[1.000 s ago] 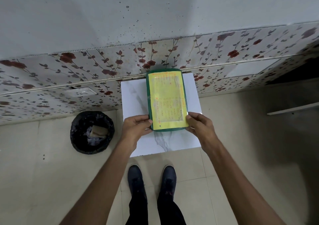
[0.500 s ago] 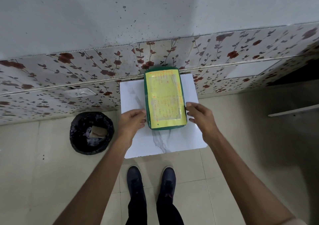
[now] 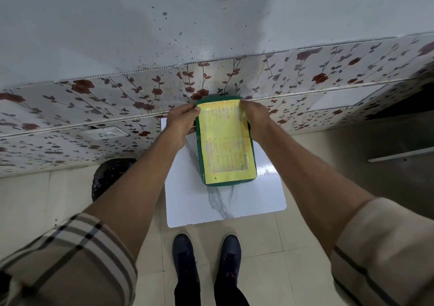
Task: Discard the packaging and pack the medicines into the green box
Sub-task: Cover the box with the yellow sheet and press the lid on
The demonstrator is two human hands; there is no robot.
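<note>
We've got both hands up at the far end of the green box [image 3: 203, 164], the end nearest the wall. Our left hand [image 3: 182, 123] is curled over the far left corner, fingers folded down and the thumb tip touching the yellow lid sheet [image 3: 226, 146]; our right hand [image 3: 254, 117] mirrors it on the far right corner, fingers bent over the edge, so both are closed around that end rather than spread. Whether the fingertips are hooked under the lid or just pressing on top, we can't tell from here. The box itself lies lengthwise on the white marble-look table [image 3: 225, 202], its near end towards our shoes [image 3: 206, 265], its far end just beside the flowered wall panel [image 3: 117, 108]. No medicines or loose packaging show, and the box is shut, so we read this as the lid being worked at that far end. Now the risks: the yellow sheet already shows a crease and a lifted look near the far edge, and a hard pull there could tear or peel it instead of freeing the lid. Our reach is long, arms well extended, so a sudden release could tip the box or shove it against the wall. The black-lined bin [image 3: 110, 176] sits on the floor to our left, partly behind the forearm, and anything flung that way could miss it.
</note>
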